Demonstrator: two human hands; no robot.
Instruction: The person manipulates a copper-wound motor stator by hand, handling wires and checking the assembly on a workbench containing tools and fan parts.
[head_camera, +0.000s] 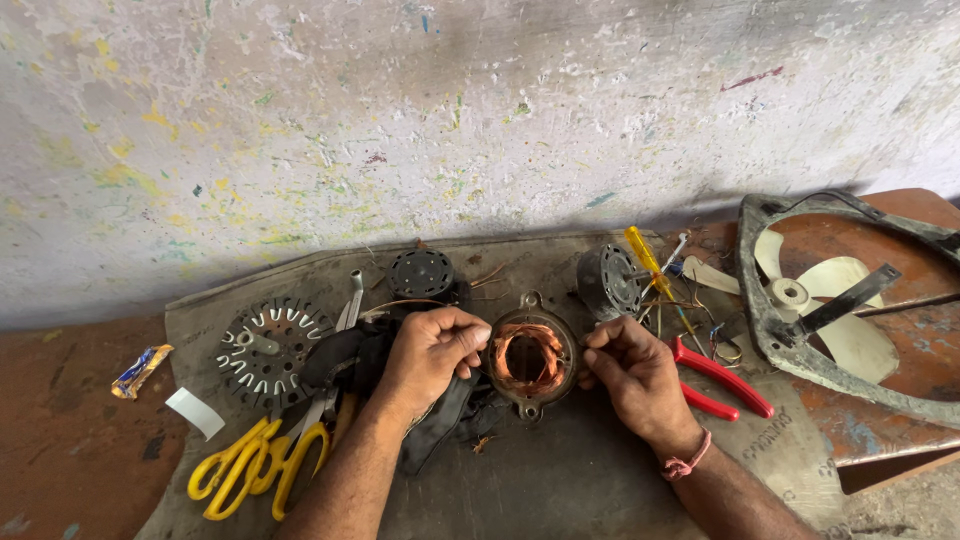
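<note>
A round motor stator (528, 358) with copper windings lies flat on a grey mat (560, 480). My left hand (432, 348) rests curled against its left rim, fingertips pinched at the copper coil. My right hand (630, 368) touches the right rim, thumb and forefinger pinched together as if on a thin wire that is too fine to see. A red thread band is around my right wrist. Black cloth (440, 420) lies under my left hand.
Yellow-handled scissors (258, 462) lie at the left front and red-handled pliers (722, 380) beside my right hand. Behind are a slotted metal disc (266, 345), two dark motor caps (421, 272) (606, 280), a yellow screwdriver (646, 260) and an exhaust fan frame with cream blades (850, 300).
</note>
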